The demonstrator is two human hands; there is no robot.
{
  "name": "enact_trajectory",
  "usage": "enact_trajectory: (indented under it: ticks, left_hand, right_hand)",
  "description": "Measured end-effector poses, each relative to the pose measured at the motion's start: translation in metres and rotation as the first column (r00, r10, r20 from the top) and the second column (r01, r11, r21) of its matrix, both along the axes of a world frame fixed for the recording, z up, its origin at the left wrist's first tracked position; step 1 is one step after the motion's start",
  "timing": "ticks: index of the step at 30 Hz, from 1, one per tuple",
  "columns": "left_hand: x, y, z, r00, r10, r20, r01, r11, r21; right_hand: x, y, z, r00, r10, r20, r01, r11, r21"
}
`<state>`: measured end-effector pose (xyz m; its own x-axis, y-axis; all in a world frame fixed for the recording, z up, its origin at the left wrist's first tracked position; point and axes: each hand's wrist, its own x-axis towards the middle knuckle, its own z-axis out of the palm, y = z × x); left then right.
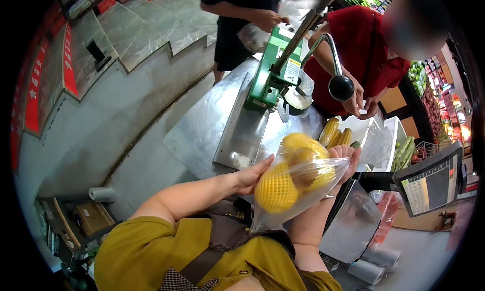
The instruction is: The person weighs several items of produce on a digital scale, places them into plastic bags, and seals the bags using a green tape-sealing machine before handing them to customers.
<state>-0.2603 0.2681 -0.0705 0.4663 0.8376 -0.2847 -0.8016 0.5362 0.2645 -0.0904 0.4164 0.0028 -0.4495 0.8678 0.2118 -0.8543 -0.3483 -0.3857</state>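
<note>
A clear plastic bag [242, 228] of round fruit, several in yellow foam nets [276, 188], is in front of my chest. My right hand [346, 160] grips the bag at its right side, fingers curled behind the fruit. At the bag's left side is my left hand [257, 175], fingers extended towards the fruit; whether it presses on the bag is hard to tell. Beyond the bag stands a green bag-sealing machine [265, 75] with a black ball-ended lever [341, 88] on a steel table [197, 139].
A person in red works at the right of the machine, another in dark clothes behind it. Corn cobs [329, 131], a white foam box [398, 131], a weighing scale's tilted display [432, 181] and plastic bag rolls [365, 272] are on my right. A grey stone ledge [132, 33] lies left.
</note>
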Motion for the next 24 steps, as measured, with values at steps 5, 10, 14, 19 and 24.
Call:
enact_trajectory:
  ticks: [5,10,14,19,24]
  left_hand:
    - [-0.024,0.037,0.013,0.387,0.277,-0.880,-0.024,0.957,0.290]
    - [-0.020,0.063,0.136,-0.197,0.718,-0.668,0.295,0.693,0.658]
    - [-0.013,0.114,0.133,-0.169,0.651,-0.740,0.452,0.718,0.529]
    - [-0.038,0.139,0.119,-0.408,0.661,-0.629,0.607,0.712,0.354]
    - [-0.081,0.145,0.122,-0.220,0.642,-0.735,0.484,0.726,0.489]
  right_hand:
    - [-0.034,-0.021,-0.005,0.880,-0.133,0.457,0.114,0.991,0.070]
    - [-0.060,-0.019,-0.020,0.518,-0.421,0.744,0.041,0.881,0.471]
    - [-0.089,-0.005,-0.036,0.216,-0.852,0.476,-0.058,0.476,0.878]
    - [-0.125,0.006,-0.054,0.116,-0.904,0.412,0.073,0.421,0.904]
    - [-0.144,0.032,-0.068,0.303,-0.774,0.555,-0.227,0.508,0.831]
